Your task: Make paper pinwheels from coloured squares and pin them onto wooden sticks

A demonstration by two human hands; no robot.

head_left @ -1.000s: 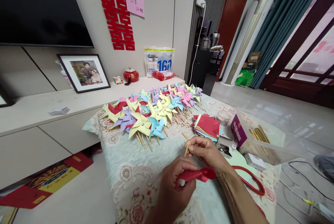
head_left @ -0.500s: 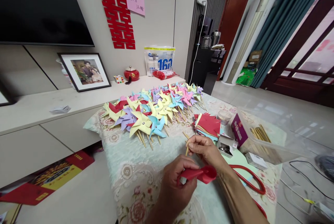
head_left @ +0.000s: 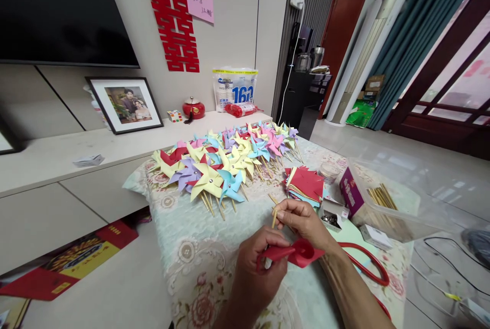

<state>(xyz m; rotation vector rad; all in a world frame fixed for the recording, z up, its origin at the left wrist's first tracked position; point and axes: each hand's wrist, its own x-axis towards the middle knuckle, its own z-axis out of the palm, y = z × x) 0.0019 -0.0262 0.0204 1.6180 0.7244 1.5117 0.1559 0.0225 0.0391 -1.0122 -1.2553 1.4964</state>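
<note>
My left hand is closed on a red paper pinwheel, its blades curled over toward the right. Just above it, my right hand pinches a short wooden stick between thumb and fingers; the stick's lower end is close to my left fingertips, and I cannot tell if it touches the paper. Another stick lies partly under my right hand. Beyond my hands lie many finished pinwheels in yellow, blue, purple, pink and red on wooden sticks. A stack of red paper squares is beside my right hand.
Right of my hands are an open small box of metal fasteners, a white box, red-handled scissors and a clear plastic bin of sticks. A flowered tablecloth covers the table. Behind it stands a low cabinet.
The red pinwheel in my left hand has turned slightly, its curled blade now showing more open toward the right. My right hand keeps its pinch on the stick, almost unmoved.
</note>
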